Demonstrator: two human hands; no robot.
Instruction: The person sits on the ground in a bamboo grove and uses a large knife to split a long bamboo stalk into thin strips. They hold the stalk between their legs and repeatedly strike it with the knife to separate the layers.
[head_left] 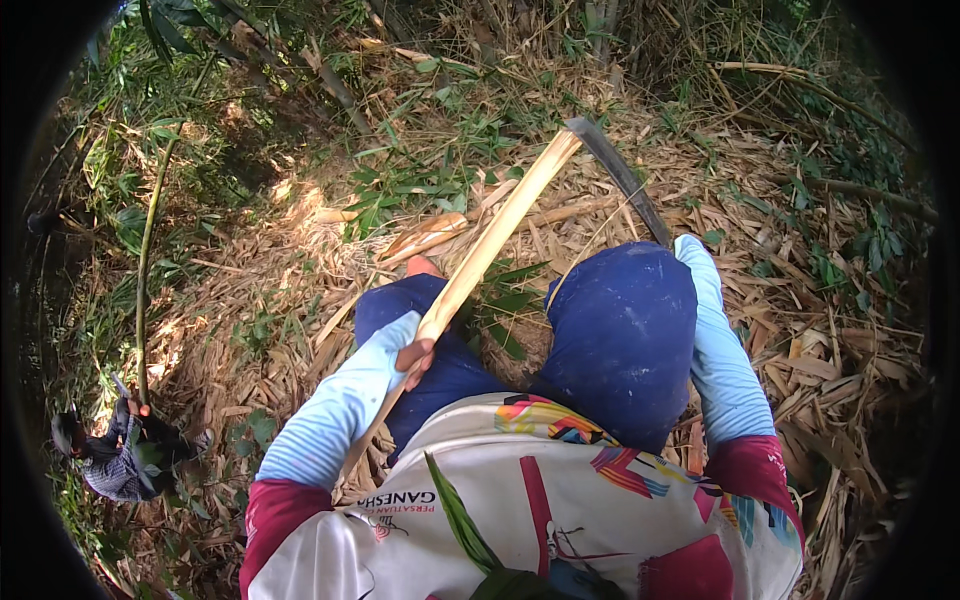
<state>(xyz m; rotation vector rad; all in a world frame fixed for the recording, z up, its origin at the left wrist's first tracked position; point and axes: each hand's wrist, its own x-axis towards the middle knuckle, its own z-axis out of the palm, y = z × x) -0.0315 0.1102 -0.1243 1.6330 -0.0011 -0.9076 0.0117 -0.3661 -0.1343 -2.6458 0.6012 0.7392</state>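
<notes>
My left hand (408, 350), in a light blue glove-like sleeve with bare fingertips, is wrapped round a long pale piece of split wood or bamboo (495, 235). The piece slants up and away to the right, its near end running down along my forearm. A dark, slightly curved machete blade (622, 178) meets the far tip of the piece. Its other end comes down to my right hand (690, 250), beside my right knee. That hand looks closed on the machete, though its handle and my fingers are hidden by the knee.
My bent knees in blue trousers (625, 320) stand between my arms. Dry leaves and husks (800, 350) cover the ground. A split husk (428, 236) lies ahead. At the far left, another person (120, 455) is beside a tall green bamboo pole (152, 230). Thickets rise behind.
</notes>
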